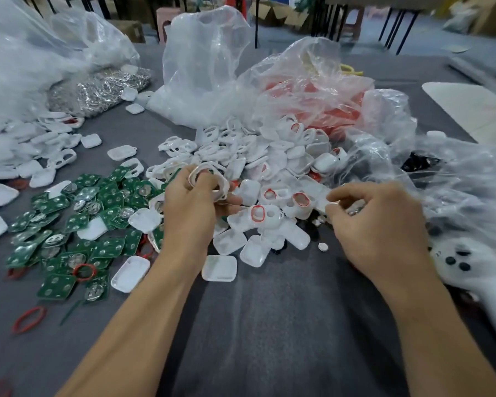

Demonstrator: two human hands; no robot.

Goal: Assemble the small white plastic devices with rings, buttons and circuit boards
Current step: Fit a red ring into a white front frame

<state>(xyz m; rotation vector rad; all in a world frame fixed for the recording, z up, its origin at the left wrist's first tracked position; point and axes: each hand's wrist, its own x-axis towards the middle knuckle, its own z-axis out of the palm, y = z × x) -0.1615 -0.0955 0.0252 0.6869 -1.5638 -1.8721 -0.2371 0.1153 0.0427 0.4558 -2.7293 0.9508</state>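
**Left hand holds a shell over the heap**

Head view: the left hand (192,207) is raised above the grey table (269,325), its fingers (181,181) curled round a white shell (223,187) with an oval opening. The right hand (381,227) hangs over the right edge of the pile of white shells (269,167), thumb and forefinger drawn close together (whether they pinch a small part I cannot tell, the spot is blurred). Several shells in the pile carry a red ring in the opening. Green circuit boards (69,222) lie scattered left of the left hand, with loose red rings (29,319) nearer the table's front-left. Clear plastic bags (206,67) stand behind the pile; a white controller (470,273) lies just right of the right wrist
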